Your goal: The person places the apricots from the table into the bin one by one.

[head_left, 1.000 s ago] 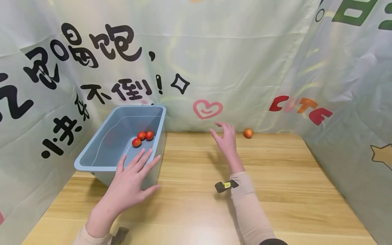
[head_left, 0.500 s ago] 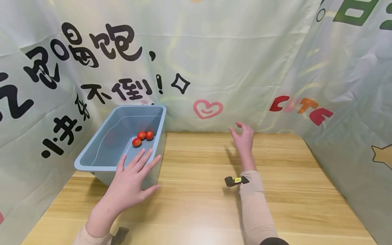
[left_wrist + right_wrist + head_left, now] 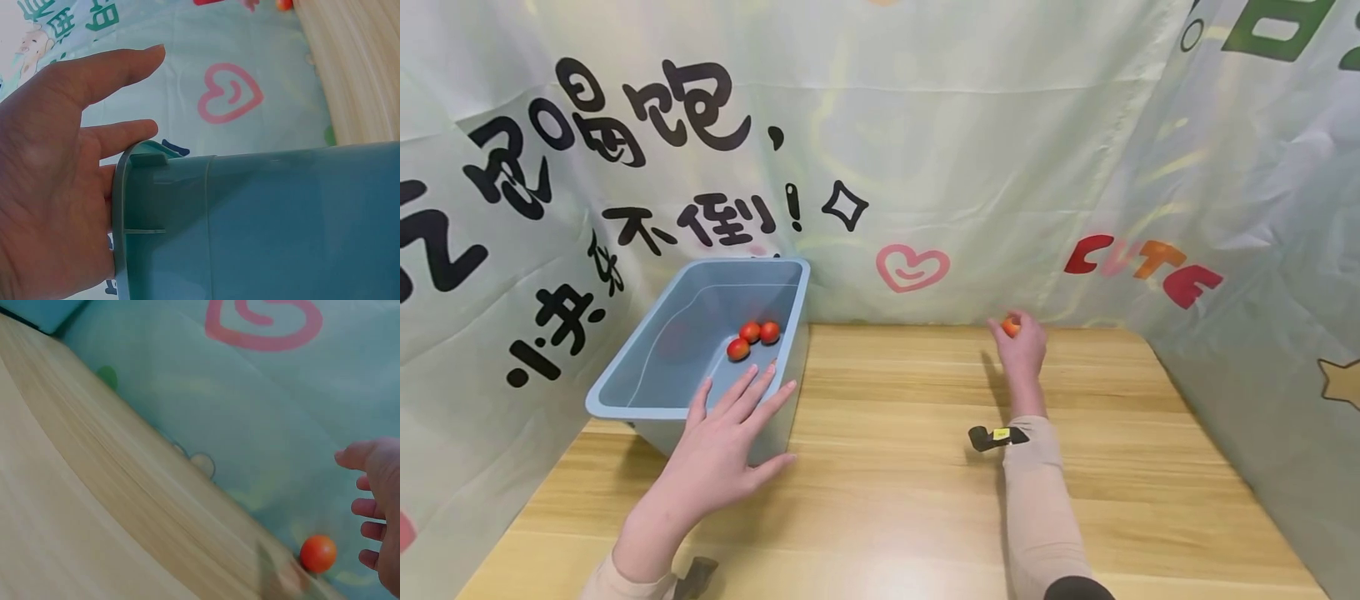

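At the back of the table a small red-orange tomato (image 3: 318, 554) lies close to the curtain. My right hand (image 3: 1024, 346) is around it, thumb and fingers parted; in the head view the fruit shows between them. From the right wrist the fingers (image 3: 369, 508) look loosely bent, with a gap to the tomato. To the left stands a blue plastic bin (image 3: 640, 412) with 3 red tomatoes (image 3: 750, 332) visible inside. My left hand (image 3: 718, 450), fingers spread, lies at the bin's near right corner. The left wrist view has its palm (image 3: 56, 181) against the rim.
A wooden table (image 3: 895, 467) carries the bin. Printed curtains (image 3: 970, 167) hang behind the table and along both sides, close to its edges. Small black wrist cameras (image 3: 997, 437) are strapped at the sleeves.
My right hand has moved to the right along the back of the table and reached the lone tomato, hidden behind the hand half a second ago. The left hand has stayed at the bin.
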`<action>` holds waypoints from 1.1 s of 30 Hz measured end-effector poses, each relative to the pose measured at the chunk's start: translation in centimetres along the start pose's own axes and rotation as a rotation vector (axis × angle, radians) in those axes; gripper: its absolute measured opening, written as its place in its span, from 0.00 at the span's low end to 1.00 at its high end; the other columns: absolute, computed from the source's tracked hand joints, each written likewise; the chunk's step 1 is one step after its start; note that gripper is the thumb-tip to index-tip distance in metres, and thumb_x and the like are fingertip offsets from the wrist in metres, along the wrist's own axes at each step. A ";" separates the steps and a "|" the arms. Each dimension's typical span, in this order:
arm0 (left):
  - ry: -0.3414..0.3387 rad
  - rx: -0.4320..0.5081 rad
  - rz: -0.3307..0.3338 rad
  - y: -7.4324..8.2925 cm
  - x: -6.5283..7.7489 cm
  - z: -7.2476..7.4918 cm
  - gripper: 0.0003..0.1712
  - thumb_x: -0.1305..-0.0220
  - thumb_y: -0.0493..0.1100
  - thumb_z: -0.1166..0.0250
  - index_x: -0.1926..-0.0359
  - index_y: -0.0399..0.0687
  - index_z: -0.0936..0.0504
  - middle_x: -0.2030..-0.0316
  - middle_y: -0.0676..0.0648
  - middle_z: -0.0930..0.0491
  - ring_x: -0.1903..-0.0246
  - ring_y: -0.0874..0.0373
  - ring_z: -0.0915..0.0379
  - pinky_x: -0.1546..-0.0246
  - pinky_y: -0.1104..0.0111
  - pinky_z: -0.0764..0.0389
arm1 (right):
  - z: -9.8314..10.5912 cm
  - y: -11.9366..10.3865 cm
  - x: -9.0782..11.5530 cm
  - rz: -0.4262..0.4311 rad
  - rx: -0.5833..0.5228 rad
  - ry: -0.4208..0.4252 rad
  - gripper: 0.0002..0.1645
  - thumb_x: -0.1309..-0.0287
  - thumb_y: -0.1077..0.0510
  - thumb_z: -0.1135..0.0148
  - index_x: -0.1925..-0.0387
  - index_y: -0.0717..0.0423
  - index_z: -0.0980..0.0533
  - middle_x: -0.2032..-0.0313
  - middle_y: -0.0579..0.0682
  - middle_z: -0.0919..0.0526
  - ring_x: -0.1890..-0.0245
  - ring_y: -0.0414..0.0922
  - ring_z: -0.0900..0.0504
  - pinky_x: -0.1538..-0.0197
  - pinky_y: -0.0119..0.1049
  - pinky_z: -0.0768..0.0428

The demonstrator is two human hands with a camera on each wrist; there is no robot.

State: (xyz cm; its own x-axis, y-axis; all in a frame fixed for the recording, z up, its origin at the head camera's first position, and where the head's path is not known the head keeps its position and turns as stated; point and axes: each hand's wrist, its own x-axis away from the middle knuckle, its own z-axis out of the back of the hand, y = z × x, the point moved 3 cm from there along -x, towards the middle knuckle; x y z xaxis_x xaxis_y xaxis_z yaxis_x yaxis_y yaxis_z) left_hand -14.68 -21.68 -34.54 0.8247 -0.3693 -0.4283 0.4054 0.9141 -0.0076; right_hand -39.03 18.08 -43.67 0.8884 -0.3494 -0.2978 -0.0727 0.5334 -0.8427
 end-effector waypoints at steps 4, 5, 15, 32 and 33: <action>-0.007 -0.001 0.005 0.0 0.0 -0.1 0.51 0.51 0.65 0.30 0.27 0.67 0.40 0.27 0.47 0.38 0.29 0.45 0.42 0.34 0.35 0.52 | -0.1 1.0 -0.4 -0.039 0.037 0.001 0.29 0.41 0.49 0.34 0.43 0.61 0.27 0.44 0.64 0.25 0.38 0.63 0.35 0.38 0.59 0.36; -0.006 -0.001 0.007 0.0 0.0 -0.1 0.51 0.51 0.65 0.30 0.27 0.67 0.40 0.27 0.47 0.38 0.28 0.45 0.42 0.34 0.35 0.52 | -0.2 1.2 -0.5 -0.047 0.044 -0.003 0.30 0.41 0.49 0.35 0.42 0.61 0.27 0.43 0.64 0.26 0.38 0.63 0.36 0.38 0.59 0.36; -0.001 -0.002 0.005 0.0 -0.1 0.0 0.50 0.51 0.65 0.29 0.28 0.64 0.38 0.27 0.46 0.38 0.28 0.45 0.42 0.33 0.35 0.53 | -0.8 2.9 -1.2 -0.119 0.099 -0.021 0.33 0.42 0.47 0.35 0.39 0.58 0.30 0.38 0.64 0.31 0.35 0.62 0.39 0.39 0.61 0.37; -0.013 -0.012 0.006 0.0 -0.1 0.0 0.51 0.51 0.66 0.30 0.27 0.63 0.38 0.27 0.46 0.39 0.28 0.46 0.43 0.32 0.35 0.53 | -1.8 5.1 -3.1 -0.125 0.117 -0.023 0.34 0.43 0.49 0.33 0.39 0.60 0.32 0.41 0.66 0.30 0.36 0.64 0.38 0.38 0.60 0.39; -0.013 -0.012 0.007 0.0 -0.1 0.0 0.50 0.51 0.65 0.30 0.27 0.63 0.38 0.27 0.46 0.39 0.28 0.46 0.43 0.32 0.35 0.53 | -1.8 5.0 -3.1 -0.128 0.118 -0.026 0.34 0.43 0.49 0.33 0.39 0.60 0.32 0.40 0.66 0.29 0.36 0.64 0.38 0.38 0.60 0.40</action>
State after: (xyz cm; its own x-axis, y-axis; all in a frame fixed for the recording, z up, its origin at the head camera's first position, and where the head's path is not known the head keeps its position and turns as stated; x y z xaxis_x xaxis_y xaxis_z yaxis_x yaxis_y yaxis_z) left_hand -14.75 -21.60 -34.50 0.8326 -0.3651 -0.4165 0.3951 0.9185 -0.0153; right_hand -42.98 20.46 -47.80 0.8985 -0.4008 -0.1788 0.0938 0.5733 -0.8139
